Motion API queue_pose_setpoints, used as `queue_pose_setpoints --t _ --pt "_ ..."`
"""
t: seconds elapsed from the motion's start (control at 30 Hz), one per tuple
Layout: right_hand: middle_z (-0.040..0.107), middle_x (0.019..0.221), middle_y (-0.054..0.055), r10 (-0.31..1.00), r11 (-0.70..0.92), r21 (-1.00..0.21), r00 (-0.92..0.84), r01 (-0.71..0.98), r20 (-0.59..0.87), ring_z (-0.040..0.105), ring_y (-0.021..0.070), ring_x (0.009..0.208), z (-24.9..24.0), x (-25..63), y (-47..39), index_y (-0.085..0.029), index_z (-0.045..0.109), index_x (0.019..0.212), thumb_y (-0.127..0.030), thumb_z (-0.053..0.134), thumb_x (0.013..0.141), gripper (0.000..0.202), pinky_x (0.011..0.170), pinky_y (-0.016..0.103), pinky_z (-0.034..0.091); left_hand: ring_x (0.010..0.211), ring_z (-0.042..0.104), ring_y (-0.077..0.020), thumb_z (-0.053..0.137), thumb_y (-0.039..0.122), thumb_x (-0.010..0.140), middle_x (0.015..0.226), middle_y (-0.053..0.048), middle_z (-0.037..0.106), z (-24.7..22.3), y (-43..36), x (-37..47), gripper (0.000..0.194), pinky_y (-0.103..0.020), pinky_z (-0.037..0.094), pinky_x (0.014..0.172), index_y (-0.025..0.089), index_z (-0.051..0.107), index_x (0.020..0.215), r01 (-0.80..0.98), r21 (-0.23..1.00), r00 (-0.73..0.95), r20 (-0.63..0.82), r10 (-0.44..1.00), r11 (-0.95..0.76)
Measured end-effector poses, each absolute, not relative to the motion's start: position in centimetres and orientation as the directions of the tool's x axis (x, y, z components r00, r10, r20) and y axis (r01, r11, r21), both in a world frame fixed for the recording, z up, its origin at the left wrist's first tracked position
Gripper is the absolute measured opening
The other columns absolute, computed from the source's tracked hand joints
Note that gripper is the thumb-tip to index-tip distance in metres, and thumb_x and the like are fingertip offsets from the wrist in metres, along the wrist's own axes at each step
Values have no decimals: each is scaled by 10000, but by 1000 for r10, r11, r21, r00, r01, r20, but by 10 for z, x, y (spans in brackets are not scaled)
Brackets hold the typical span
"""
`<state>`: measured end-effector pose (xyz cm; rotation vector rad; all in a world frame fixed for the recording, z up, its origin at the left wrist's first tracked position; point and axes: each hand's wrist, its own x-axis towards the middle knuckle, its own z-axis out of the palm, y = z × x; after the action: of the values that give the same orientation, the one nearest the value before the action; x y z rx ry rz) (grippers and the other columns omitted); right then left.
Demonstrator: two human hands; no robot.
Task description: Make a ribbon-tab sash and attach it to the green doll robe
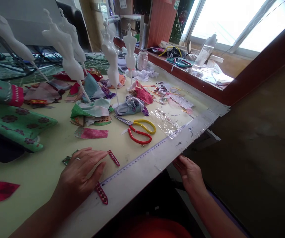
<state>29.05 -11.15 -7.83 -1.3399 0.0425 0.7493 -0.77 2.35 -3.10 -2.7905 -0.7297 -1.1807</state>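
Observation:
Palm down over the table (43, 168), my left hand (79, 175) has its fingers stretched and the thumb apart. Its fingertips reach a small dark red strip with a row of pale beads (114, 158). A second dark red strip with round spots (101, 193) lies below the thumb, close to the ruler (137, 161). At the table's front edge my right hand (189, 173) has its fingers curled together. Their tips are partly hidden, so what they hold cannot be made out. Short strands of small pale beads (158, 168) lie along that edge nearby.
Scissors with red and yellow handles (141, 131) lie mid-table beside clear crinkled plastic (166, 123). Several white doll-sized mannequins (69, 56) stand behind among fabric scraps (90, 109). Green flowered fabric (15, 122) is at left, with a pink fabric piece (94, 133) nearer.

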Motion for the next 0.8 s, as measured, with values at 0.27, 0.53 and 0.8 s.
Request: queue_pose_setpoints --t 0.27,0.53,0.8 --pt "679 607 -23 440 -13 -885 792 -465 -423 624 149 624 -81 296 -110 -175 654 566 -202 763 456 157 619 281 550 900 615 -203 572 63 795 928 -61 672 -30 23 -8 285 -384 479 892 169 581 1060 415 139 607 694 387 -899" --pt "676 601 0 484 -106 -918 786 -383 -384 617 162 622 -79 299 -114 -158 678 596 -255 760 468 180 639 284 522 908 605 -205 575 46 797 935 -76 664 -28 21 -8 275 -391 474 889 146 582 1053 435 153 612 672 416 -888" --pt "688 642 19 531 -115 -928 767 -355 -360 618 158 604 -72 297 -117 -157 700 634 -299 765 486 215 630 278 523 909 610 -197 571 51 799 957 -62 659 -27 21 -8 293 -380 482 884 165 570 1069 440 165 613 663 430 -883"
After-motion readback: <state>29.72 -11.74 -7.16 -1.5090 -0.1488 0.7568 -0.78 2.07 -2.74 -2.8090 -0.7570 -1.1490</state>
